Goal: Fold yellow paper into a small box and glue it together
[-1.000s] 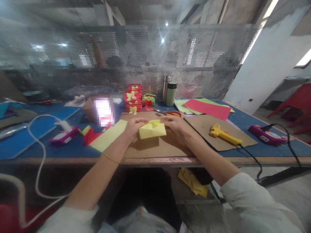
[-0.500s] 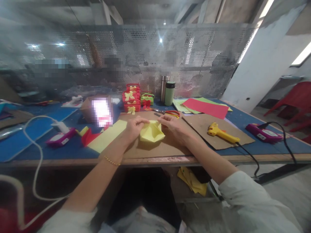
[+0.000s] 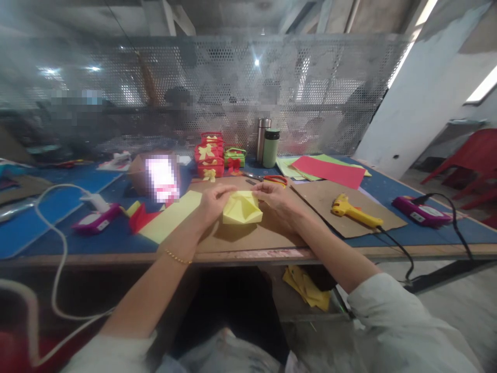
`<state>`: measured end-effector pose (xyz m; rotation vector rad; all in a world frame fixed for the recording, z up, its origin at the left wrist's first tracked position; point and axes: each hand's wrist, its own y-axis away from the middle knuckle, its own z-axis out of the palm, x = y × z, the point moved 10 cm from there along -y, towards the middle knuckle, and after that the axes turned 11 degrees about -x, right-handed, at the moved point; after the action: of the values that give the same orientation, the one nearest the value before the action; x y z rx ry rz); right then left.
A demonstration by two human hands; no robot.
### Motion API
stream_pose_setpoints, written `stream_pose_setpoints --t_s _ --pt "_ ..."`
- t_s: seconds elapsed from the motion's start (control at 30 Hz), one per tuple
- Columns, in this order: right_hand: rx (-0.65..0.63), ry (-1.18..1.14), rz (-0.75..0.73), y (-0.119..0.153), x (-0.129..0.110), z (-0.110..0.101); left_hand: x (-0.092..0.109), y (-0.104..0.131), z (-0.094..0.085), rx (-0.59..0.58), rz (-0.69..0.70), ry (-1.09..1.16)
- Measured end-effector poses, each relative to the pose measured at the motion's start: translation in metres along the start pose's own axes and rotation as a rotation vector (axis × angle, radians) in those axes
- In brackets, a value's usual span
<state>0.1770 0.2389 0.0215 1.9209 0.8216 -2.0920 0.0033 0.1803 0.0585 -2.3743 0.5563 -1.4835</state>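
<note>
A folded yellow paper piece (image 3: 243,208) hangs between my two hands, over a brown cardboard sheet (image 3: 221,241) at the front of the table. My left hand (image 3: 213,205) pinches its upper left corner, and a beaded gold bracelet circles that wrist. The upper right corner is held between the fingers of my right hand (image 3: 275,201). The paper has creased, open faces and a fairly straight lower edge. Beyond my right hand lie scissors with red and yellow handles (image 3: 276,180).
Red paper boxes with yellow bows (image 3: 209,155), a green box (image 3: 235,158) and two bottles (image 3: 271,149) stand behind. At right are a yellow glue gun (image 3: 357,212) and a purple power strip (image 3: 421,211). A lit phone (image 3: 162,178) leans at left.
The paper's lower edge has turned from pointed to flatter and straighter as both hands kept hold of its upper corners. The hands have barely moved.
</note>
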Motion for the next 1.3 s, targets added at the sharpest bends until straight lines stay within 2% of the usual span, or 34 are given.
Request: stream_pose_setpoints --t_s 0.27,0.43,0.57,0.8,1.07,1.2,1.3 --pt "-0.02 0.036 0.008 0.005 -0.005 0.006 -0.017 0.0 0.008 -0.06 -0.119 0.027" --pt "-0.035 -0.02 0.035 0.01 -0.001 0.015 -0.022 -0.002 0.013 -0.112 -0.149 0.011" --pt "-0.033 0.02 0.061 0.009 -0.002 0.015 -0.025 0.002 0.016 -0.115 -0.197 0.043" --pt "-0.06 0.04 0.044 0.011 -0.014 0.014 -0.022 0.006 0.018 -0.107 -0.211 0.128" --pt "-0.114 0.161 0.108 0.019 -0.012 0.023 -0.015 -0.001 0.014 -0.126 -0.12 0.015" --pt "-0.127 0.133 0.107 0.022 -0.014 0.027 -0.014 0.002 0.016 -0.129 -0.149 0.088" --pt "-0.197 0.068 0.113 0.022 -0.016 0.034 -0.014 0.006 0.019 -0.143 -0.192 0.176"
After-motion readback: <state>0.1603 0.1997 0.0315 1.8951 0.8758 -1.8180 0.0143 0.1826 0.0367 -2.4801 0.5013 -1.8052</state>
